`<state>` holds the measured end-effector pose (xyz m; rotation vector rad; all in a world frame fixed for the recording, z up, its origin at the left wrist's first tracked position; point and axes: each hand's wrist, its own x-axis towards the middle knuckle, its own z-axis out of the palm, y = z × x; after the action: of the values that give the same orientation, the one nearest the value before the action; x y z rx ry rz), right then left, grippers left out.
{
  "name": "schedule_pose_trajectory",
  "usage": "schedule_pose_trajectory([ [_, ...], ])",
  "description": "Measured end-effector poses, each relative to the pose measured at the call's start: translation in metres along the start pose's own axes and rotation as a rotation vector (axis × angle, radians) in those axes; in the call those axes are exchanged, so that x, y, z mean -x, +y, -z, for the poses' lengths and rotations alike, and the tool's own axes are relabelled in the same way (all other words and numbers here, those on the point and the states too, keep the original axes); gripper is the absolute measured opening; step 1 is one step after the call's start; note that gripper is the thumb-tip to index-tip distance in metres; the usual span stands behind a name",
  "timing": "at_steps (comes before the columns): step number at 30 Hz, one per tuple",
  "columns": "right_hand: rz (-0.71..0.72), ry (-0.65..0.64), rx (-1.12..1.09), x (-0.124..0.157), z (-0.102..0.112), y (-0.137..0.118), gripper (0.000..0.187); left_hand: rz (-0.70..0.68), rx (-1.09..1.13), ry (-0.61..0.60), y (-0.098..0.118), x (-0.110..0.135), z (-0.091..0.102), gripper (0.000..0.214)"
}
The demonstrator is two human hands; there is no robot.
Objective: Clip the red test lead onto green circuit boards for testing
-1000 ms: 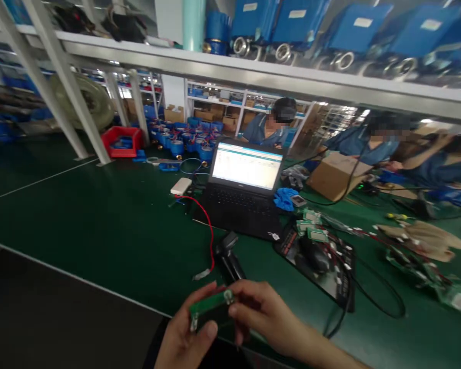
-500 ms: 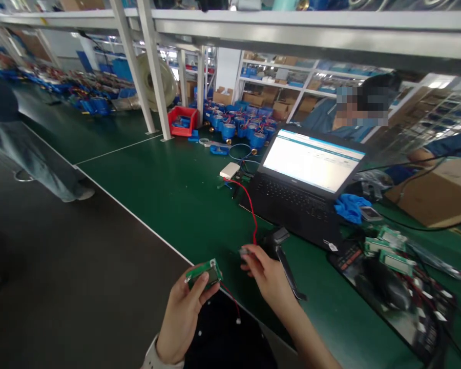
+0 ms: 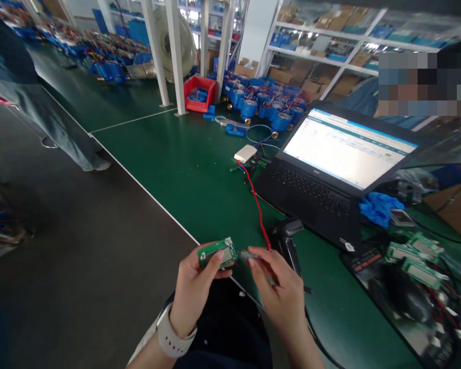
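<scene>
The left hand (image 3: pixel 194 287) is clamped on a small green circuit board (image 3: pixel 217 252), thumb on its face and fingers under it, holding it in the air just off the near edge of the green tabletop (image 3: pixel 184 169). The right hand (image 3: pixel 280 287) pinches the small connector (image 3: pixel 247 254) at the end of a red wire (image 3: pixel 258 205), its tip just beside the board's right edge; whether they touch cannot be told. The wire runs back to a white box (image 3: pixel 245 153) beside the laptop (image 3: pixel 330 169), and a black handheld scanner (image 3: pixel 288 238) lies near the right hand. To do this well, I judge the board should be held level and steady, with the connector squared to the edge.
</scene>
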<state>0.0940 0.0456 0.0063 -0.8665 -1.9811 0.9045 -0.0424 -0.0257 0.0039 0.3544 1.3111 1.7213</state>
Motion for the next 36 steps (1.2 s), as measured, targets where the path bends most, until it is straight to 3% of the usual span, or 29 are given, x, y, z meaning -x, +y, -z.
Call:
schedule_pose_trajectory([
  [22, 0.312, 0.028, 0.261, -0.005, -0.006, 0.003, 0.024, -0.196, -0.218, 0.022, -0.001, -0.002, -0.007, 0.021],
  [36, 0.296, -0.022, 0.255, -0.013, -0.002, 0.001, 0.022, -0.283, -0.454, 0.002, -0.01, -0.001, -0.003, 0.024],
])
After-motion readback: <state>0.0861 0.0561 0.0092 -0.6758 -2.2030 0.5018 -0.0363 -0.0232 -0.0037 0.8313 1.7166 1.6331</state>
